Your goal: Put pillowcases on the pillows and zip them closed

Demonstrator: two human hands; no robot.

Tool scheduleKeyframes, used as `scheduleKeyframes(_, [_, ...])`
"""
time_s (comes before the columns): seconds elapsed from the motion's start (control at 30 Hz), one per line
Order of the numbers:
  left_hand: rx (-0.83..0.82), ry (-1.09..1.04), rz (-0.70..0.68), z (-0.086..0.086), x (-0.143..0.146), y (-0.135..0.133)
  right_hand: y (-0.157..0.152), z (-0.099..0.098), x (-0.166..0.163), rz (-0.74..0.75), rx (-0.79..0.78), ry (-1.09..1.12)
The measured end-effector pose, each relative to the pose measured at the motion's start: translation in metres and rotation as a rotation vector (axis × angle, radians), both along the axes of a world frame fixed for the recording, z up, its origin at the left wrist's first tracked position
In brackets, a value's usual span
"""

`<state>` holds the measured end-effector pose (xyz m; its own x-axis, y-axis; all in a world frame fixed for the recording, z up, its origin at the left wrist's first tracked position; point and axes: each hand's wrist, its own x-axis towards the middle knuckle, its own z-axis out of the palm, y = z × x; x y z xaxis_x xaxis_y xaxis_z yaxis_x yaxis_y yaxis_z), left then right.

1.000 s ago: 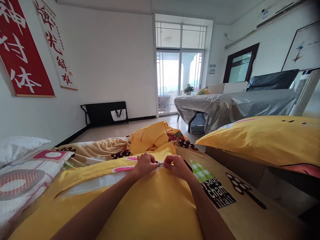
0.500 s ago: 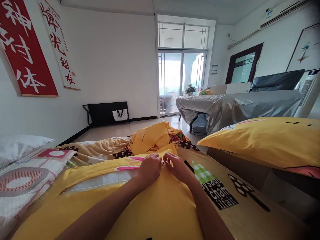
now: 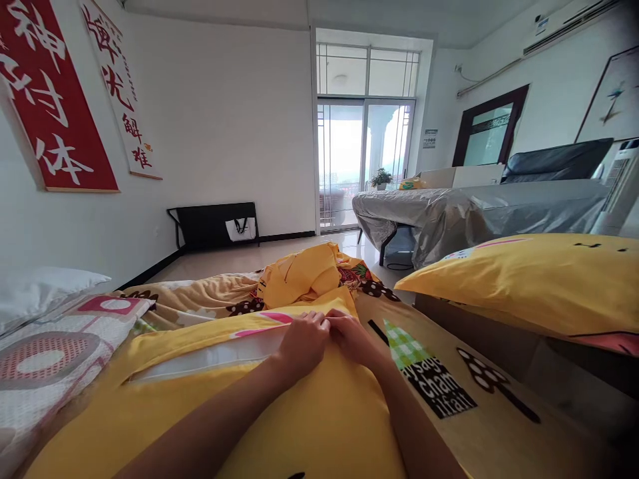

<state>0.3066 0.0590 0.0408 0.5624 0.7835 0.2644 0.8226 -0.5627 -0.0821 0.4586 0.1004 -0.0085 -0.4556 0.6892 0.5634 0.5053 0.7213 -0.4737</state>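
Yellow pillow cvr, 6 o'clock: wht insert shows thru 1 long slit, 7–8 o'clock; pink-printed flap. L hand & R hand touching, both pinching cvr fabric; fingertips partly hidden.

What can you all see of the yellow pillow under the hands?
The yellow pillow lies on a brown patterned blanket, cut off by the picture's bottom edge. Its cover looks like cloth, with pink prints beyond a long slit, which gapes on the left and shows white inside. At the slit's right, the left hand and right hand pinch the cover, their fingers meeting; the tips are partly hidden.
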Motion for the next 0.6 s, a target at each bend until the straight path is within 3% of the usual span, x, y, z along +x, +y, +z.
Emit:
scheduleKeyframes(0.3, [-0.129,-0.171,0.183,0.001,-0.009,0.006,-0.011,0.014,0.006,-0.084,-0.042,-0.016])
scheduleKeyframes(0.47, [-0.161,-0.228,0.22,0.0,-0.007,0.008,-0.013,0.017,0.004,-0.112,-0.105,-0.102])
scheduleKeyframes(0.6, [-0.174,-0.254,0.23,-0.002,-0.008,0.01,-0.011,0.013,0.0,-0.128,-0.058,-0.185])
